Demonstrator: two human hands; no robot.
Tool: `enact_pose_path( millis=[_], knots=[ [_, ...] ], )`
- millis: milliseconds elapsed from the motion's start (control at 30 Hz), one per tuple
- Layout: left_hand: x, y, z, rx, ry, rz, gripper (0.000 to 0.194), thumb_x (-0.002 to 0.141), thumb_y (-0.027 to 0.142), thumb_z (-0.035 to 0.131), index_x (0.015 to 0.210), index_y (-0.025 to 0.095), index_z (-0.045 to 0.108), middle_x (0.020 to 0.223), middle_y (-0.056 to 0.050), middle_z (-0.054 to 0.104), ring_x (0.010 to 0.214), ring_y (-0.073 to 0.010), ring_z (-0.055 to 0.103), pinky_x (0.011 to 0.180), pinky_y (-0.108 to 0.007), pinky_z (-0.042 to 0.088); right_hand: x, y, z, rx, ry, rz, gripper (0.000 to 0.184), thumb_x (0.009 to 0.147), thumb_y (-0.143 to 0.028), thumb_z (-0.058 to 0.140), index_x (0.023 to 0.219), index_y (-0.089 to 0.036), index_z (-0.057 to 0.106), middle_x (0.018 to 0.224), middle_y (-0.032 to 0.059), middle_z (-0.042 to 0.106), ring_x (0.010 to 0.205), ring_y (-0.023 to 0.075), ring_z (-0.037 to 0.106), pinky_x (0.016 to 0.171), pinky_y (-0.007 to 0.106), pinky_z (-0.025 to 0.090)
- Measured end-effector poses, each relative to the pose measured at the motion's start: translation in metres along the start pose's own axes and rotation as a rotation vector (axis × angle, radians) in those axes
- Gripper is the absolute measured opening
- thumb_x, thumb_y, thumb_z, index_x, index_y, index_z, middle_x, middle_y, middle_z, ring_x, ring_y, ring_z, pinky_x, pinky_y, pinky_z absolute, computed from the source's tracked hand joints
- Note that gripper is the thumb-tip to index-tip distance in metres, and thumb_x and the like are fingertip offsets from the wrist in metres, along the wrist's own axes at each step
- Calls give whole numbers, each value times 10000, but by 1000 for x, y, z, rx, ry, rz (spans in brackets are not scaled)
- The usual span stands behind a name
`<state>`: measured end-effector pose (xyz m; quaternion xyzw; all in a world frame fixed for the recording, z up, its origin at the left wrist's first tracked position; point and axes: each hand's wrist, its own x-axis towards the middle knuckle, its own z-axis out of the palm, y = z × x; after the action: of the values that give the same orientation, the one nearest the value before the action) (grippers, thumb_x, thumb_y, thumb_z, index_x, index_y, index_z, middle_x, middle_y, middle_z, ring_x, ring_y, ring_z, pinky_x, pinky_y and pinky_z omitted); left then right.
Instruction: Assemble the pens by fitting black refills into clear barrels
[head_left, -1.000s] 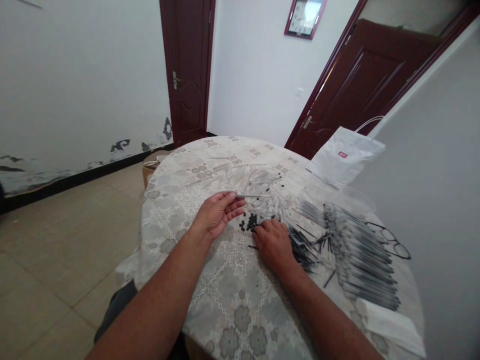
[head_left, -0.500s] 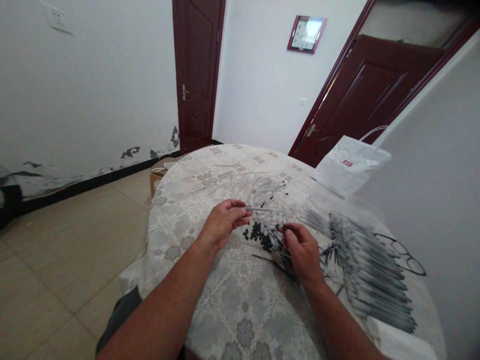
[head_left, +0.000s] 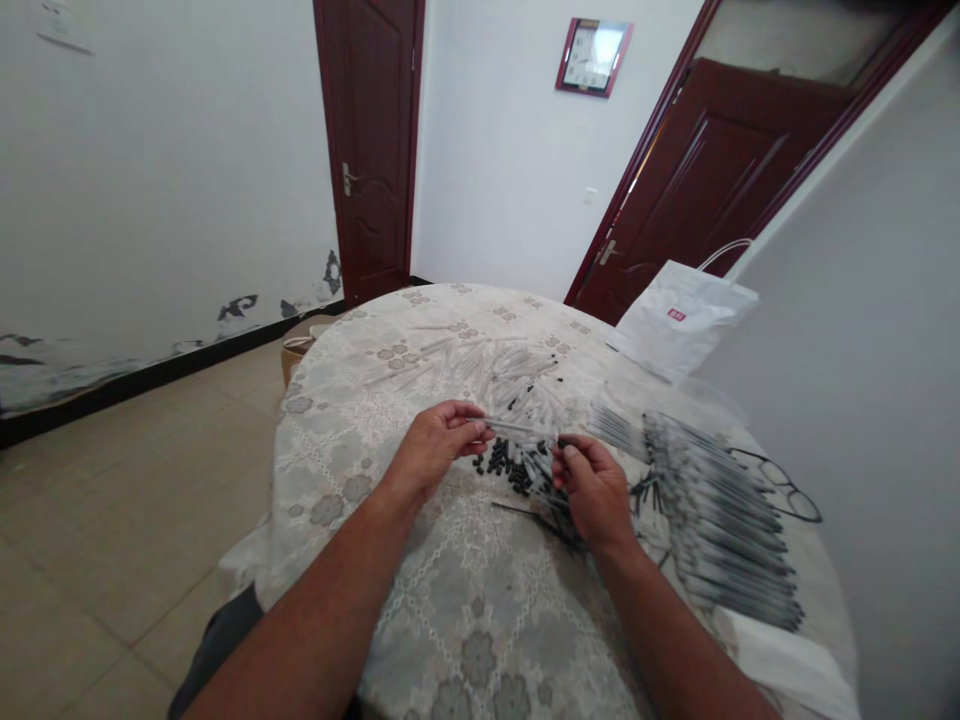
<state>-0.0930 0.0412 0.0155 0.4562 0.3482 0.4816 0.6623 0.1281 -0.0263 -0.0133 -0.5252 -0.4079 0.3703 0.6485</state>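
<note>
My left hand (head_left: 442, 445) pinches one end of a thin, clear pen barrel (head_left: 514, 427), which points to the right. At the barrel's right end, my right hand (head_left: 596, 485) grips a small black pen plug (head_left: 564, 440) between thumb and fingers. Whether plug and barrel touch is too small to tell. Loose black plugs (head_left: 496, 458) lie in a pile just below the barrel. Behind the hands, many clear barrels (head_left: 495, 360) are spread over the cloth. Dark thin refills (head_left: 536, 515) lie partly hidden by my right hand.
A floral tablecloth (head_left: 420, 610) covers the round table. Rows of dark-filled pens (head_left: 739, 530) are stacked at the right, with eyeglasses (head_left: 787, 490) beside them. A white bag (head_left: 682, 320) stands at the back right, and something white and folded (head_left: 787, 655) lies at the front right.
My right hand has risen from the pile with a black plug and come up to the barrel's right end. The left hand keeps hold of the barrel. The camera view has shifted slightly.
</note>
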Motion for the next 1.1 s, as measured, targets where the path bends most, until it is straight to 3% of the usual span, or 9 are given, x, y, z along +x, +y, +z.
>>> enact_pose_path(
  millis=[633,1100],
  knots=[
    [-1,6,3,62,20,-66,282,737,221,781,966,108,659,846,-104,753,794,-190,731,765,-298,598,-3,-15,-1,-128,-73,-121,156,874,-324,628,971,-202,636,816,14,704,567,110,574,538,243,474],
    [-1,6,2,71,20,-71,304,720,234,794,963,108,663,875,-117,757,794,-195,731,785,-316,596,-2,-11,-3,-135,-90,-110,188,857,-356,635,979,-213,643,793,12,701,557,122,574,537,257,481]
  ],
)
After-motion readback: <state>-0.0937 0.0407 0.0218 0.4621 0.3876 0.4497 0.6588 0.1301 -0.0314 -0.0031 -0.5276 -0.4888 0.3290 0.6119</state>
